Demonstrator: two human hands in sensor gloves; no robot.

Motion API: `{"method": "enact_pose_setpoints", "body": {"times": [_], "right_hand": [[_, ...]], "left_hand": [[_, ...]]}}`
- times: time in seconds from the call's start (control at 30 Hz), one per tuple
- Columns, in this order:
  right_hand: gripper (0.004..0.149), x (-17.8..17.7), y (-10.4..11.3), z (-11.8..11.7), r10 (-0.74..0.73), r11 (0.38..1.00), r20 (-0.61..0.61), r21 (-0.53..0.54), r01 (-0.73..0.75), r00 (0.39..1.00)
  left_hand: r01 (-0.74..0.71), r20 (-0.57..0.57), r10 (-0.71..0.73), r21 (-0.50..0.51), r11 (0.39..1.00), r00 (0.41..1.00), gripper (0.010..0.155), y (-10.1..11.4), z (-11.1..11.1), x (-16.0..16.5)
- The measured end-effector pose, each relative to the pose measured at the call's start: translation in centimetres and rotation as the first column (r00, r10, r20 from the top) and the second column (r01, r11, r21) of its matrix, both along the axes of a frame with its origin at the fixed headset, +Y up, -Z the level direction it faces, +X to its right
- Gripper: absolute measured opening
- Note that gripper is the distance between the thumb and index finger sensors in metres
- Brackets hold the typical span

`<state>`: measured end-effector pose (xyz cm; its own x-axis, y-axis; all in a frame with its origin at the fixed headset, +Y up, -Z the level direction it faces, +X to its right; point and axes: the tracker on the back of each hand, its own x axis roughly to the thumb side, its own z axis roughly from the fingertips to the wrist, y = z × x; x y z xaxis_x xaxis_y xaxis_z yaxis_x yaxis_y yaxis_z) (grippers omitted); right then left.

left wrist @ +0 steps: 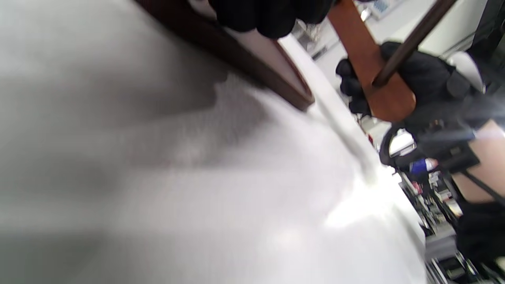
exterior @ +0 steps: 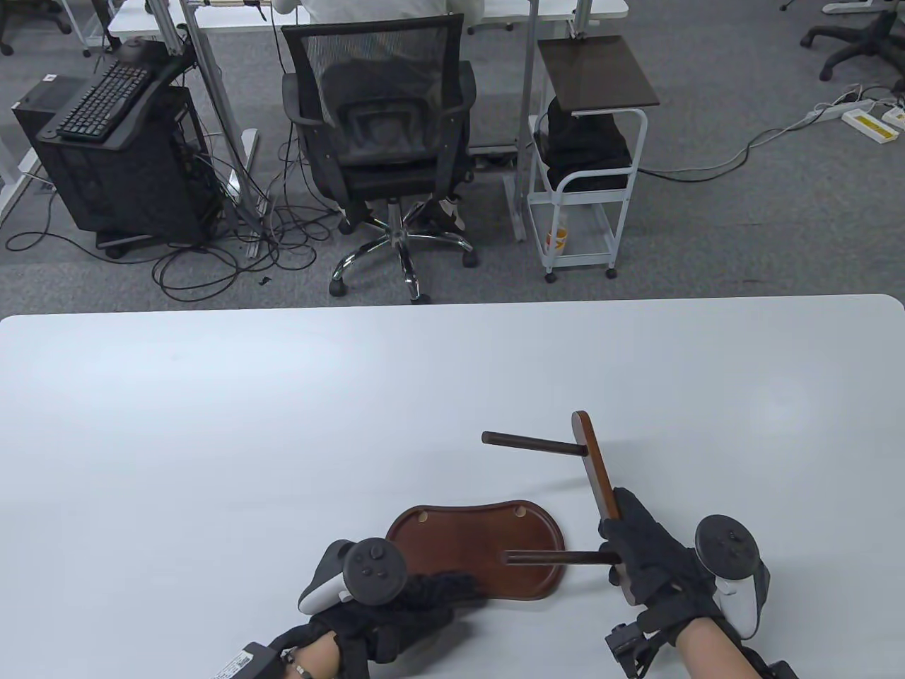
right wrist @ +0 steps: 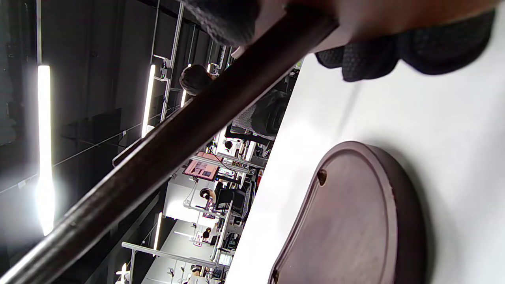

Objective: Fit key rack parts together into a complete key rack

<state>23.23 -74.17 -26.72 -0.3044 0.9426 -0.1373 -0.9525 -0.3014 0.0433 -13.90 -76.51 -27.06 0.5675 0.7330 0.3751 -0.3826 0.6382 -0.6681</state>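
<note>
A dark wooden base tray [exterior: 488, 537] with two small holes lies flat on the white table [exterior: 283, 438]. My left hand [exterior: 431, 594] rests on its near left edge, fingers on the rim [left wrist: 272, 15]. My right hand [exterior: 636, 552] grips the lower end of a flat brown crossbar [exterior: 597, 481], held above the table to the right of the tray. Two dark rods stick out of the bar to the left: a far rod [exterior: 530, 443] and a near rod [exterior: 558, 559] that reaches over the tray. The tray [right wrist: 355, 221] and near rod [right wrist: 177, 150] also show in the right wrist view.
The table's far edge [exterior: 452, 305] borders an office floor with a black chair [exterior: 385, 134], a computer tower [exterior: 120, 170] and a white cart [exterior: 587, 163]. Bare white tabletop spreads left and behind the tray.
</note>
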Motion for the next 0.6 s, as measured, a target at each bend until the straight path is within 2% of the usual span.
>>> {"method": "enact_pose_setpoints", "body": {"times": [0.1,0.17,0.27,0.4,0.53,0.6], "right_hand": [[0.058,-0.1,0.2,-0.6,-0.010,1.000,-0.033,-0.013,0.010,0.999],[0.057,-0.4,0.6,-1.0,-0.040,0.999,-0.081,-0.034,0.037,0.996],[0.056,-1.7,1.7,-1.7,0.029,1.000,-0.163,0.007,-0.029,0.986],[0.055,-3.6,3.0,-3.0,0.095,0.994,-0.261,0.080,-0.076,0.961],[0.053,-5.3,4.3,-4.9,0.086,0.991,-0.386,0.125,-0.041,0.918],[0.053,-6.1,4.8,-5.6,0.090,0.989,-0.437,0.148,-0.028,0.895]], "left_hand": [[-0.043,-0.151,0.055,0.086,0.995,0.987,0.057,1.8,-1.2,-1.3],[-0.087,-0.230,0.107,0.099,0.991,0.967,0.058,3.1,-2.3,-2.3],[-0.213,-0.325,0.208,0.018,0.977,0.923,0.060,4.6,-3.9,-3.3],[-0.353,-0.425,0.287,-0.083,0.932,0.858,0.063,5.4,-5.5,-3.5],[-0.520,-0.496,0.387,-0.160,0.839,0.777,0.066,5.6,-6.2,-3.6],[-0.610,-0.508,0.437,-0.241,0.755,0.742,0.070,5.4,-6.2,-3.5]]}}
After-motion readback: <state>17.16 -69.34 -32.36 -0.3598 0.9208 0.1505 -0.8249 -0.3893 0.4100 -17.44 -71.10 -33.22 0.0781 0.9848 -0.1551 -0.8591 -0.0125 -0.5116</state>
